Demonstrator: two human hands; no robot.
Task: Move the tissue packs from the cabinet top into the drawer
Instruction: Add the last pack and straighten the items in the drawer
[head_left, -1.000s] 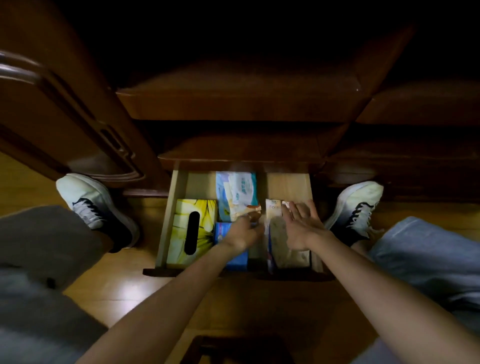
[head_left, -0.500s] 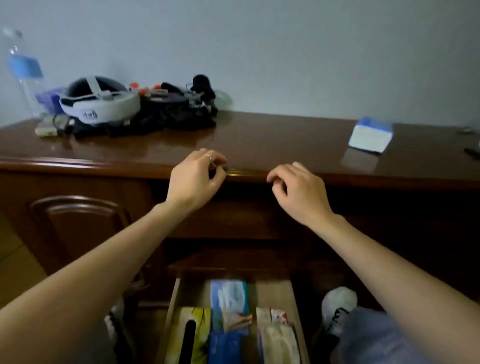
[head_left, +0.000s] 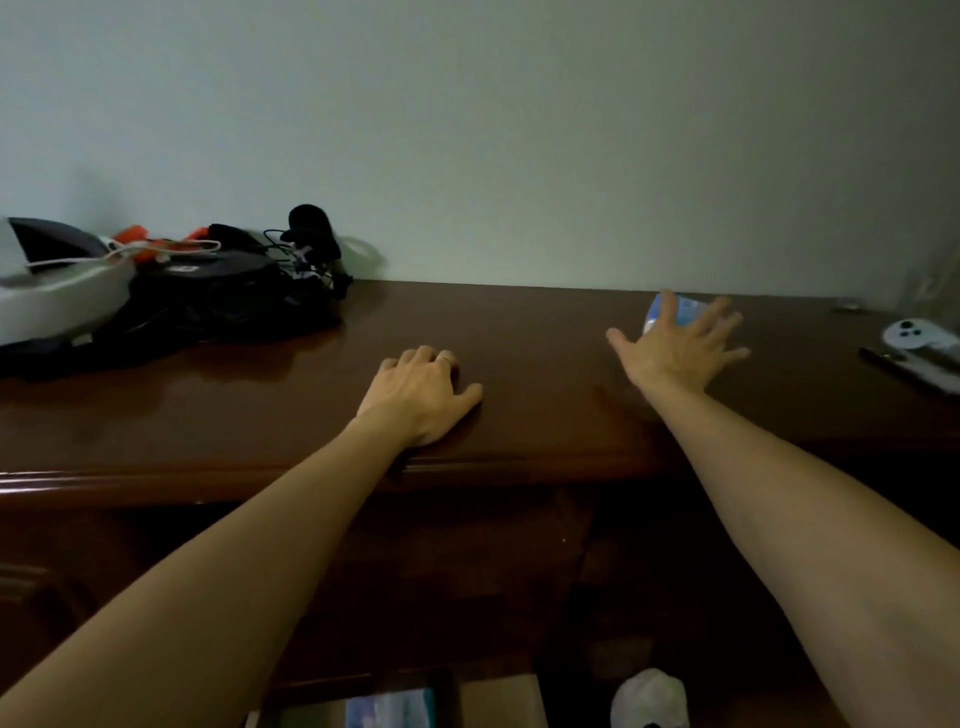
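The right hand's fingers (head_left: 719, 312) are spread wide, now reaching over the blue-and-white tissue pack (head_left: 667, 312) at the back right of the worktop (head_left: 519, 338), no longer hovering at its front edge; pickup seems next. The left hand (head_left: 421, 395) rests curled, holding nothing. The pack's long axis is hidden

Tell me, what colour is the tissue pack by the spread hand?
Blue and white tissue pack, seen in the head view.
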